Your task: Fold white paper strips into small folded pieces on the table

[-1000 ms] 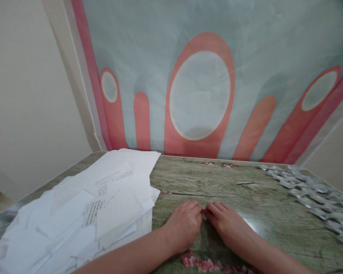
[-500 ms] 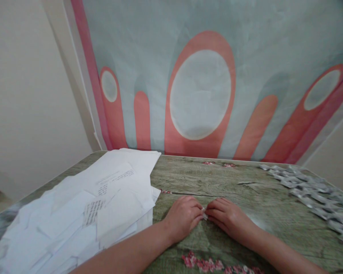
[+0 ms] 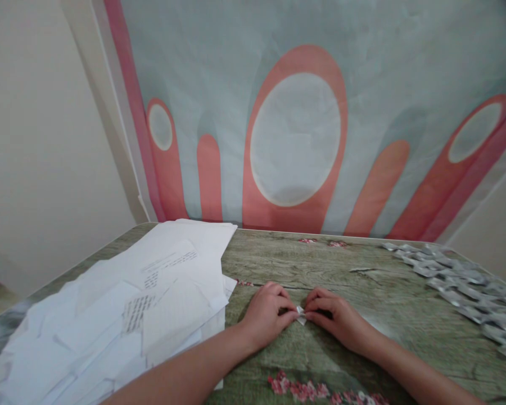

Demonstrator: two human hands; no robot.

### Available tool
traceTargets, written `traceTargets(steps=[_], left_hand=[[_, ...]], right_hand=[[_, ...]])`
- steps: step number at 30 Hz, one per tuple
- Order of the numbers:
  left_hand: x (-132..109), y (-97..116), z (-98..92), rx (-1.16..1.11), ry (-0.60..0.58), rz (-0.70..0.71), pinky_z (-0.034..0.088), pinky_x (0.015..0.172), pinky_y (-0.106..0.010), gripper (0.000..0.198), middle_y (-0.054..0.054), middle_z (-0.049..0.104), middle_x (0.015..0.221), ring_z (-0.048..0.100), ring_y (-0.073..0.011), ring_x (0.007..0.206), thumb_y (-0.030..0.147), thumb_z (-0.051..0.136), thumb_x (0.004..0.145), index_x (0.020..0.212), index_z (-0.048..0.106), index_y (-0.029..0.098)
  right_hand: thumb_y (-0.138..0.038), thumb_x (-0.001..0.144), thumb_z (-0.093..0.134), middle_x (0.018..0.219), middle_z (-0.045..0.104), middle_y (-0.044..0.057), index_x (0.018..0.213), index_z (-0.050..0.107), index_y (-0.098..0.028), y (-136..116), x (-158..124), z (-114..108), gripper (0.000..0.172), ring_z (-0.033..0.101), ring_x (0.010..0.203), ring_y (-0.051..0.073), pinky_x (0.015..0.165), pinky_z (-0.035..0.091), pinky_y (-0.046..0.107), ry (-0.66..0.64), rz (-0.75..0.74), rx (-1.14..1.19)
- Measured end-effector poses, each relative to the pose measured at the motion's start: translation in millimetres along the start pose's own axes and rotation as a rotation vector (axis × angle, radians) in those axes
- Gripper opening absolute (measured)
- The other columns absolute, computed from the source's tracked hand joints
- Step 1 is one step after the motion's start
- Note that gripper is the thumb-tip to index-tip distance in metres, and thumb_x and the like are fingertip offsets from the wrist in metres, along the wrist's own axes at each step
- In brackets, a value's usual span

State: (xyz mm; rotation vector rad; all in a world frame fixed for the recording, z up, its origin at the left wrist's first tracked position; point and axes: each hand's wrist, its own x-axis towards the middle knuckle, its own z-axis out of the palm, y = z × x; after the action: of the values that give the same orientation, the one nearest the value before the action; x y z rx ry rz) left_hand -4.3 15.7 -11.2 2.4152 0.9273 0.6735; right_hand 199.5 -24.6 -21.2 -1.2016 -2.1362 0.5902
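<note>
Between my two hands is a small folded piece of white paper (image 3: 301, 316), low over the table or resting on it. My left hand (image 3: 268, 311) pinches its left side between thumb and fingertips. From the other side my right hand (image 3: 335, 314) grips the right edge in the same way. The fingertips partly cover the paper, so its full shape does not show. Both wrists come in from the bottom of the view.
A spread pile of white paper sheets (image 3: 109, 315), some with print, covers the table's left side. Rows of folded silvery-white strips (image 3: 459, 281) lie at the right. The wood-patterned table (image 3: 278, 259) meets a wall hanging (image 3: 219, 67) at the back.
My fingers have lifted and opened a little around the folded paper, so more of it shows. Knuckles on both hands are raised higher. The sheets and strips have stayed put.
</note>
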Motion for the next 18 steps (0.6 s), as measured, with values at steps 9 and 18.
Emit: traceTargets(steps=[9, 18], left_hand=[[0.1, 3.2, -0.3, 0.009, 0.023, -0.019, 0.038, 0.079, -0.029, 0.009, -0.002, 0.059, 0.083, 0.05, -0.0183, 0.087, 0.029, 0.064, 0.077, 0.076, 0.071, 0.023], [4.8, 5.0, 2.5, 0.026, 0.017, -0.065, 0.038, 0.078, -0.029, 0.011, -0.001, 0.06, 0.082, 0.051, -0.0183, 0.085, 0.026, 0.061, 0.077, 0.073, 0.071, 0.023]], right_hand=[[-0.033, 0.086, 0.054, 0.082, 0.06, 0.003, 0.075, 0.065, -0.02, 2.6, 1.1, 1.0, 0.02, 0.058, 0.08, 0.016, 0.071, 0.046, 0.028, -0.004, 0.055, 0.093], [-0.031, 0.087, 0.052, 0.08, 0.06, 0.003, 0.074, 0.061, -0.019, 1.6, 3.6, 1.9, 0.02, 0.058, 0.077, 0.016, 0.07, 0.046, 0.028, 0.019, 0.065, 0.086]])
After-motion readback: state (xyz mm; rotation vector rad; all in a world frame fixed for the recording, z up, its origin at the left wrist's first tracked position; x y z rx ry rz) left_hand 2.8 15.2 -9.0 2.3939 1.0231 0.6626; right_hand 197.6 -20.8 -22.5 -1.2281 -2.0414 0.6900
